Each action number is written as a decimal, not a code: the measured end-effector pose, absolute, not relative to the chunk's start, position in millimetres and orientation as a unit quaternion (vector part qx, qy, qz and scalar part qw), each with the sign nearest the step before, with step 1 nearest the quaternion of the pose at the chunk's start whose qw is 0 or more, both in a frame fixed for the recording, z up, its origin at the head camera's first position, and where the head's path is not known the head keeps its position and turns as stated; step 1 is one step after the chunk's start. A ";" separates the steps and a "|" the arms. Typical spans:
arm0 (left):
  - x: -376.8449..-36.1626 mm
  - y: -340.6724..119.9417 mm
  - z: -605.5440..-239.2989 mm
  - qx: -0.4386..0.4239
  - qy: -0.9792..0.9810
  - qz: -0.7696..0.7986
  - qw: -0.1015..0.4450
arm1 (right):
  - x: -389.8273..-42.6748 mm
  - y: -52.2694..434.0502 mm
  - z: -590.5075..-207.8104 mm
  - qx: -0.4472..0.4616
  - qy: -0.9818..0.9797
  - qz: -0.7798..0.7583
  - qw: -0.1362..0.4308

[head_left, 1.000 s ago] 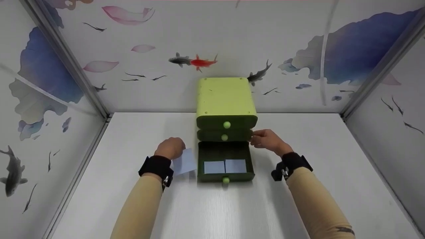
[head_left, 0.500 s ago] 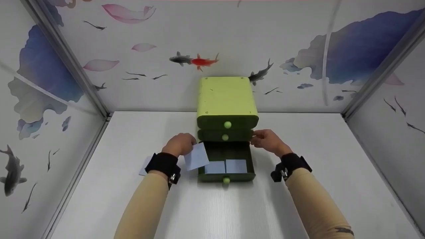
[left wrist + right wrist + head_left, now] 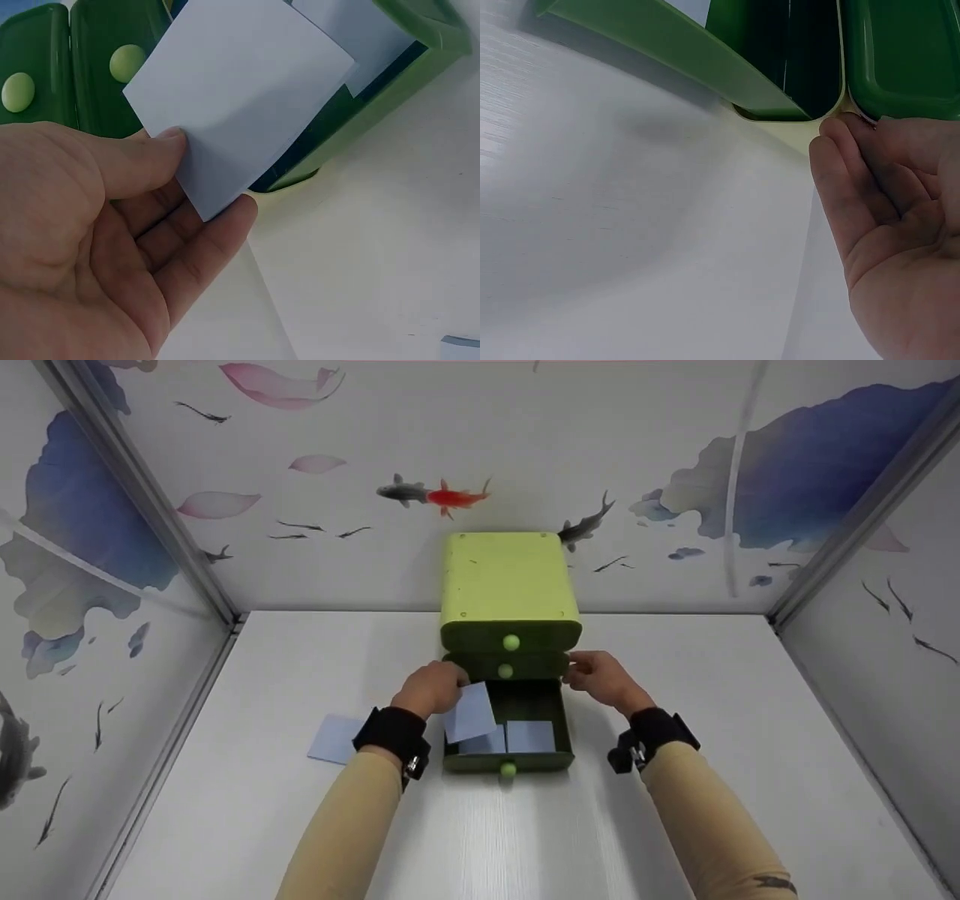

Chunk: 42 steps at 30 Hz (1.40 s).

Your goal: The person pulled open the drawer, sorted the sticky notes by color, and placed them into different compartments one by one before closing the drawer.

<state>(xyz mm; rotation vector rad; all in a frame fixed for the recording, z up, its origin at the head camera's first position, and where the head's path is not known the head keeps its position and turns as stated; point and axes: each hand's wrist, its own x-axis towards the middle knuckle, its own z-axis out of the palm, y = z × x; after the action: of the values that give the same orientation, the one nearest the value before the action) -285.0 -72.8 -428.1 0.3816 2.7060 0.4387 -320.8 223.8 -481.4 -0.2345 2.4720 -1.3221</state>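
Note:
Between thumb and fingers my left hand (image 3: 430,690) pinches a light-blue paper square (image 3: 232,94), tilted over the left part of the pulled-out bottom drawer (image 3: 472,763). Two light-blue squares lie side by side in that drawer; the held one partly covers the left square (image 3: 484,744), while the right square (image 3: 531,736) shows fully. My right hand (image 3: 606,682) rests its fingertips (image 3: 831,129) against the right side of the green drawer cabinet (image 3: 510,577), near the middle drawer (image 3: 536,666). The right wrist view shows those fingers fairly straight, with the thumb by the drawer front.
Another light-blue paper square (image 3: 335,739) lies on the white table (image 3: 300,660), left of my left wrist. The cabinet stands near the back wall (image 3: 337,570). Round light-green knobs, like the top one (image 3: 511,643), stick out from the drawer fronts.
My left hand has moved right with the paper square, from beside the drawer to over it. The paper on the table, hidden at first, now shows. My right hand stays in place.

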 end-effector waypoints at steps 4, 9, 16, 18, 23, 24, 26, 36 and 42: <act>-286.4 -67.4 -434.3 0.138 0.962 0.148 0.182 | -321.2 223.8 -483.8 -0.088 0.869 -0.462 0.155; -287.8 -62.8 -440.8 0.134 0.962 0.148 0.184 | -321.6 223.4 -484.9 -0.084 0.870 -0.464 0.147; -287.1 -55.4 -447.6 0.140 0.962 0.129 0.198 | -322.1 222.4 -486.4 -0.084 0.872 -0.463 0.139; -286.4 -52.3 -450.5 0.144 0.962 0.118 0.200 | -321.6 222.0 -486.8 -0.084 0.871 -0.463 0.137; -284.0 -45.3 -459.5 0.155 0.963 0.090 0.201 | -320.8 220.8 -486.1 -0.081 0.875 -0.457 0.138; -283.4 -44.2 -461.8 0.157 0.963 0.086 0.201 | -320.8 220.6 -485.8 -0.081 0.876 -0.454 0.137; -281.6 -42.2 -466.6 0.159 0.963 0.080 0.201 | -320.6 220.3 -485.2 -0.082 0.879 -0.451 0.135; -273.5 -32.9 -487.1 0.165 0.975 0.056 0.140 | -320.5 219.6 -485.5 -0.075 0.875 -0.459 0.137; -275.4 -28.0 -493.5 0.169 0.980 0.011 0.103 | -321.3 220.3 -486.2 -0.067 0.872 -0.463 0.142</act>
<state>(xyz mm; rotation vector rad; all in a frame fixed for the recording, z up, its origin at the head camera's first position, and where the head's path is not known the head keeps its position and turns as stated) -275.4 -28.0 -493.5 0.4978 2.8915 0.0325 -321.3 220.3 -486.2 -0.1941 2.5175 -1.3359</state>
